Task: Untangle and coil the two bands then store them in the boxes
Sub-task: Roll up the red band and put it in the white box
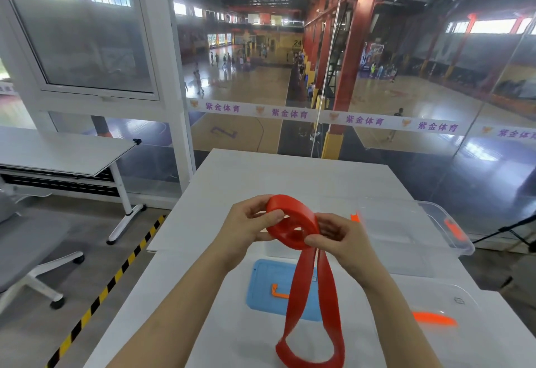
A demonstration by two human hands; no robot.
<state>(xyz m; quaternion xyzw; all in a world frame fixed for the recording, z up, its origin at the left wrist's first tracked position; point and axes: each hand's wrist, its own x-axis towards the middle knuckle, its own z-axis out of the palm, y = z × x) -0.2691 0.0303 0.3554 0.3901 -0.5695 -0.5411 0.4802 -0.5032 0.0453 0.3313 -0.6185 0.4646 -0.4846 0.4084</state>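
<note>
while my left hand (246, 224) and right hand (343, 240) curl their fingers (316, 241) round the half-coiled red band (290, 222) above the table (290, 176), its hanging loop partly hides a blue lid (269, 289); a clear box (420, 222) sits right.

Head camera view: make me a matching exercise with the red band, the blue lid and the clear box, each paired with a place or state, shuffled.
Things:
1. red band
2. blue lid
3. clear box

Places or states:
A. lies flat on the table, near side
B. sits at the table's far right
C. half coiled, with a loose loop hanging

Pairs: 1-C, 2-A, 3-B
</note>
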